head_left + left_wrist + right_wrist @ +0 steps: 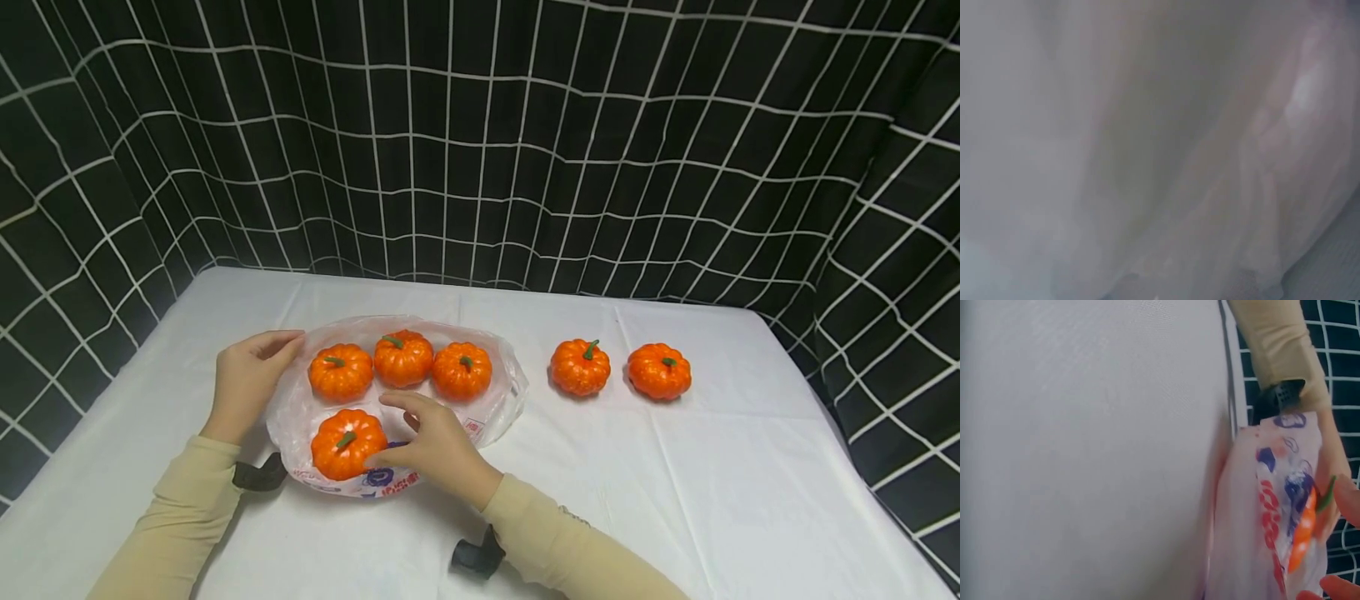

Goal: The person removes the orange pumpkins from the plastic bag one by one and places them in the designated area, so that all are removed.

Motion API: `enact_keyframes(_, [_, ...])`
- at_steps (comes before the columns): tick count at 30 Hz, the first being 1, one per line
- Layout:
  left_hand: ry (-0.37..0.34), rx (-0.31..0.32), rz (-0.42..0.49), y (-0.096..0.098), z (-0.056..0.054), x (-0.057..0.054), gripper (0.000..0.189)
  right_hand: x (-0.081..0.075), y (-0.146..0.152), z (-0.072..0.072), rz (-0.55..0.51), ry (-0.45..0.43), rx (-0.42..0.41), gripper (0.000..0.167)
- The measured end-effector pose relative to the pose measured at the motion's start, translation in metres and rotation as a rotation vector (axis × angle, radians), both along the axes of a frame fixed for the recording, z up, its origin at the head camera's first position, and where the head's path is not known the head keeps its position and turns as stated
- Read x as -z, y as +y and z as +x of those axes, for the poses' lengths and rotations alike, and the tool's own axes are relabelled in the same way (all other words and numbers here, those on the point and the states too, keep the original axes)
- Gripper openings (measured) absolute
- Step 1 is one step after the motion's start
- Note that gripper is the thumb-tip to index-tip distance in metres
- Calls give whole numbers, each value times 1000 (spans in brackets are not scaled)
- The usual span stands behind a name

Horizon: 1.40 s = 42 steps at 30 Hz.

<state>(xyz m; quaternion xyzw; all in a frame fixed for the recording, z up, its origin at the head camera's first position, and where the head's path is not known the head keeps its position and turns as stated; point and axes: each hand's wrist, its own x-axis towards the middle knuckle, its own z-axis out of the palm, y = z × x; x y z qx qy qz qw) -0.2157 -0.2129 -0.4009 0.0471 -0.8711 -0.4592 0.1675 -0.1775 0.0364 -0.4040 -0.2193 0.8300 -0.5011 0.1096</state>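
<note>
A thin, whitish plastic bag [285, 417] with red and blue print lies spread on the table, its mouth facing up. My left hand [251, 375] pinches its rim at the back left. Inside, a small orange pumpkin [337, 450] sits at the front; behind it are a left pumpkin [341, 372], a middle pumpkin [403, 360] and a right pumpkin [462, 372]. Over the bag's front right, my right hand [442, 446] has thumb and fingers spread apart, the thumb at the front pumpkin's right edge. Blurred plastic fills the left wrist view.
On the white-covered table [600, 483], a pumpkin [580, 368] and another pumpkin [659, 372] stand right of the bag. Behind and at both sides hangs a black cloth [465, 167] with a white grid. Each wrist carries a dark mount [480, 557].
</note>
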Motion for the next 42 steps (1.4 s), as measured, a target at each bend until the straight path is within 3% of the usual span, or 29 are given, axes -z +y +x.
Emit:
enact_keyframes(11, [1, -5, -15, 1, 1, -1, 31, 5, -16, 0, 70, -36, -17, 75])
enact_keyframes(31, [45, 6, -9, -1, 1, 1, 29, 7, -25, 0, 168, -14, 1, 75])
enact_keyframes(42, [34, 4, 8, -2, 0, 1, 30, -12, 0, -1, -8, -31, 43, 72])
